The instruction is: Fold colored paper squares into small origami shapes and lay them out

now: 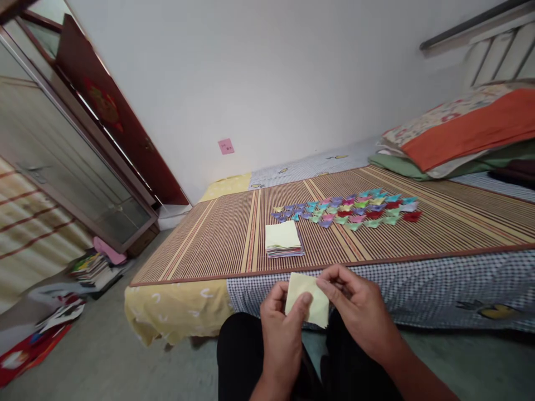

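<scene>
A pale yellow square of paper [309,303] is held between both hands, in front of the bed's near edge. My left hand [282,326] grips its left side, thumb on top. The thumb and index finger of my right hand [355,309] pinch its upper right corner. Beyond them, a stack of square papers [283,236] with a pale yellow sheet on top lies on the striped mat [221,239]. Rows of small folded paper pieces [355,210] in many colours stand behind and to the right of the stack.
Pillows and folded bedding [468,128] lie at the right end of the bed. A pink note [226,146] is on the white wall. Books and papers [90,267] sit at the far left, near the doors.
</scene>
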Motion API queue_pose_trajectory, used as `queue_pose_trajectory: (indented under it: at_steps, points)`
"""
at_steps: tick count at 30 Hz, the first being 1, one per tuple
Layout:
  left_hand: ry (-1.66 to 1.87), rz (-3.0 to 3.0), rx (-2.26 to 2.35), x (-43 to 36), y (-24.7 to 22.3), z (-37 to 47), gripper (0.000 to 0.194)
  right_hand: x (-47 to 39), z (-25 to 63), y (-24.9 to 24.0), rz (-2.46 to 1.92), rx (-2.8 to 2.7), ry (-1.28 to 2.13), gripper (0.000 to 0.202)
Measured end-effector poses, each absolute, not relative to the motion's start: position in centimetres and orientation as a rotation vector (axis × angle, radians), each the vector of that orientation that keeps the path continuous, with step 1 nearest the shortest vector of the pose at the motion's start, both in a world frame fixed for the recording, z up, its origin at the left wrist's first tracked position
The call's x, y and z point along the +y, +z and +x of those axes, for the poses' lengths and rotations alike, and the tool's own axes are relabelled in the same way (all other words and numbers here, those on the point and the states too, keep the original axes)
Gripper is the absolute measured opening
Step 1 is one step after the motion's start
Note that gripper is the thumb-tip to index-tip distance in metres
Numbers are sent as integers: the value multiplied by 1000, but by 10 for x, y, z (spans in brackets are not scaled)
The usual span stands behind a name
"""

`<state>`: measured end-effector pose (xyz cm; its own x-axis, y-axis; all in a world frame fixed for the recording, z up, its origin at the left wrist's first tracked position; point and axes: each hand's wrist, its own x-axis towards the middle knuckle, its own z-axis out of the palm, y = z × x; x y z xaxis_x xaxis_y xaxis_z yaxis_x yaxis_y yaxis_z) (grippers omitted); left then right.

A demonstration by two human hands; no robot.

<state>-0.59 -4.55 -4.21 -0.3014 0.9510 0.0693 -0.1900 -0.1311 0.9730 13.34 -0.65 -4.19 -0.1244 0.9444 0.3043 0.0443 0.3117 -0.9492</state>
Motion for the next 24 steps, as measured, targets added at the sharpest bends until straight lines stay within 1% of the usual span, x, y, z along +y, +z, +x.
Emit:
queue_pose_trajectory:
  at_steps: [3, 6, 9, 11, 12, 16, 18, 22, 24]
  points:
    - [1560, 990, 1150, -45, -44, -8, 34, -1, 138, -43, -938, -1388, 1151, 30]
    - [1562, 1009, 1104, -45, -47, -11, 36, 2, 139, -40, -883, -1355, 1272, 35]
    - [1602, 1015, 1102, -46, -44, -15, 29, 3, 140, -36, -861, -1335, 1298, 37]
    - [1609, 1090, 1118, -48, -38, -18, 31, 2, 140, -34, -865, -1318, 1286, 36]
    - [1593, 1161, 1128, -50, -34, -20, 33, 2, 140, -34, -868, -1314, 1276, 36]
    - [1394, 1430, 1099, -54, -22, -30, 31, -2, 139, -31, -872, -1327, 1235, 34]
    - [1359, 1373, 1057, -53, -23, -35, 34, -3, 138, -31, -865, -1334, 1244, 32]
    - [1352, 1141, 927, -47, -33, -39, 40, -5, 143, -30, -807, -1397, 1249, 17]
    - [1359, 1039, 845, -45, -35, -39, 41, -6, 149, -29, -774, -1533, 1217, 18]
